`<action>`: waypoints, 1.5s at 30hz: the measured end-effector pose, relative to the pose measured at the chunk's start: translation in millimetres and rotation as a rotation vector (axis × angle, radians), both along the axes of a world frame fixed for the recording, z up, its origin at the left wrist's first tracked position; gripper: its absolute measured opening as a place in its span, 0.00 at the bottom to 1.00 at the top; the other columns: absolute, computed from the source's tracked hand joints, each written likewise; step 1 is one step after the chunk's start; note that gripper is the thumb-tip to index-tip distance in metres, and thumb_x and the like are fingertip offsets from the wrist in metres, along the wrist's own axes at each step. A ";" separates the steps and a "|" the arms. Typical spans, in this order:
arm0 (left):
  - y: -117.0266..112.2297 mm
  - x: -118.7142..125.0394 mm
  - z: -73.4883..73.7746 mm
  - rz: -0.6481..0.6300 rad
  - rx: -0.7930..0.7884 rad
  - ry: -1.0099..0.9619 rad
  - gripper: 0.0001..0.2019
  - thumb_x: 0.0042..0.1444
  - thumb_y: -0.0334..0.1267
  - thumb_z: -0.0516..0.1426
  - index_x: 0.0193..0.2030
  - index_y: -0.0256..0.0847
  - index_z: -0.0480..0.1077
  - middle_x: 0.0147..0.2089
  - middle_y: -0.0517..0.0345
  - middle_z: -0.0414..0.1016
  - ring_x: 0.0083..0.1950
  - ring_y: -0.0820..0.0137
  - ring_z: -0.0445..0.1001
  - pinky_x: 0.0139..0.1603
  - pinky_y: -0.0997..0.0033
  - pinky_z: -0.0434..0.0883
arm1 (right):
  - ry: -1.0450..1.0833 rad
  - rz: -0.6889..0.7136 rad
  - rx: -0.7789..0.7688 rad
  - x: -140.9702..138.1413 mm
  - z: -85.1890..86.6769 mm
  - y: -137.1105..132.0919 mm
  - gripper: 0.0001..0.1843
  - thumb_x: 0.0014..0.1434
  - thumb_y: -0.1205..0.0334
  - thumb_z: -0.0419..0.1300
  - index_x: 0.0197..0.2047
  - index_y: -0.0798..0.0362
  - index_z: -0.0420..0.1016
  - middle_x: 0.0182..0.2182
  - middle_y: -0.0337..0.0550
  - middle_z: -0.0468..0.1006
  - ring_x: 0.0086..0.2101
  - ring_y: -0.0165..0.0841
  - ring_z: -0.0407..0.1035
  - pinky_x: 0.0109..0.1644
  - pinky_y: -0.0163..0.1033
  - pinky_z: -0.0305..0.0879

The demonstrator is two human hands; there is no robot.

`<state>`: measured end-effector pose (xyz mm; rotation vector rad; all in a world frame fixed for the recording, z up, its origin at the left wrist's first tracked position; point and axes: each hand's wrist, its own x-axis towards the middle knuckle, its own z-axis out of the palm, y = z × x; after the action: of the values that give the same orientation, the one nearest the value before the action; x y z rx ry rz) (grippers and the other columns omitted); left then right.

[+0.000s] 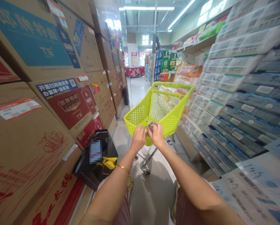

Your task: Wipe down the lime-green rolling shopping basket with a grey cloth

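Note:
A small dark grey thing sits between my two hands; its kind is too small and covered to tell. My left hand is closed, with curled fingertips at the left side of this thing. Fingers of my right hand are closed around its right side. Both hands are at the near end of a lime-green shopping cart, over its front rim in the view. Whether they touch the cart cannot be seen. A gold bracelet circles my left wrist.
Cardboard cartons are stacked along the left. A black box with a phone-like screen and a yellow piece stands beside my left leg. Wrapped packs are piled on the right. The tiled aisle runs ahead.

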<state>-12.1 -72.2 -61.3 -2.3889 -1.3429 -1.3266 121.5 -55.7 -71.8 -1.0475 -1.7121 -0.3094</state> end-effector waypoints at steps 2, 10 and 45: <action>-6.7 -1.4 -1.9 0.143 0.022 -0.118 0.11 0.65 0.37 0.44 0.44 0.38 0.65 0.44 0.47 0.71 0.49 0.63 0.69 0.55 0.56 0.65 | 0.000 0.004 0.011 0.4 -1.1 0.6 0.09 0.62 0.58 0.52 0.41 0.54 0.67 0.43 0.50 0.65 0.45 0.38 0.62 0.50 0.49 0.64; -24.9 -1.2 -20.0 0.286 -0.265 -0.086 0.08 0.58 0.31 0.50 0.39 0.37 0.69 0.40 0.46 0.73 0.45 0.61 0.71 0.50 0.60 0.67 | 0.080 0.055 0.005 -0.9 -5.5 -2.8 0.10 0.62 0.58 0.51 0.44 0.53 0.64 0.45 0.50 0.62 0.47 0.38 0.60 0.53 0.50 0.63; -0.9 11.3 -33.1 0.196 -0.486 -0.590 0.14 0.48 0.34 0.52 0.14 0.37 0.69 0.17 0.58 0.71 0.24 0.72 0.68 0.26 0.74 0.58 | -0.010 -0.093 0.316 -20.0 -40.7 0.8 0.09 0.58 0.67 0.51 0.39 0.52 0.71 0.41 0.47 0.67 0.41 0.35 0.61 0.45 0.43 0.66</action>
<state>-0.8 -73.1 -94.4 -2.0972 -2.2102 -1.9135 101.4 -54.8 -112.5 -0.8924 -1.5637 -0.6242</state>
